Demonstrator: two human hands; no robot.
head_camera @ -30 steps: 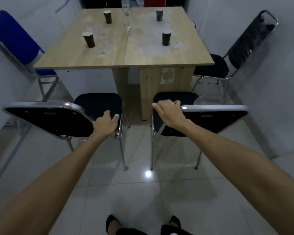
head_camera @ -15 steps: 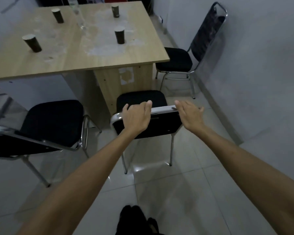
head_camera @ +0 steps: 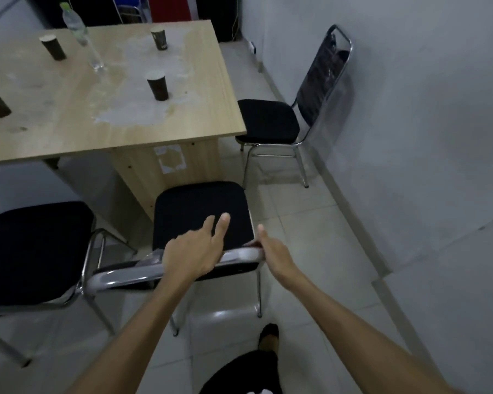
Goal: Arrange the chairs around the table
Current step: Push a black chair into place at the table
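A black padded chair (head_camera: pixel 202 214) with a chrome frame stands at the near right corner of the wooden table (head_camera: pixel 205 120), its seat facing the table's leg panel. My left hand (head_camera: pixel 197 251) lies on top of its backrest rail with the fingers stretched out over the seat. My right hand (head_camera: pixel 273 254) is wrapped around the right end of the same rail, thumb pointing forward. A second black chair (head_camera: pixel 34 245) stands just to the left, its frame touching this one. A third black chair (head_camera: pixel 268 120) stands at the table's right side, its back against the wall.
Several dark paper cups (head_camera: pixel 157 86) and a clear water bottle (head_camera: pixel 81 35) stand on the table. The grey wall (head_camera: pixel 410 109) runs close along the right. My foot (head_camera: pixel 269 336) is on the tiled floor behind the chair.
My left hand left the left chair and joined the right hand on the right chair's backrest. Its fingers have since straightened. My view has swung right and closer to the chair.
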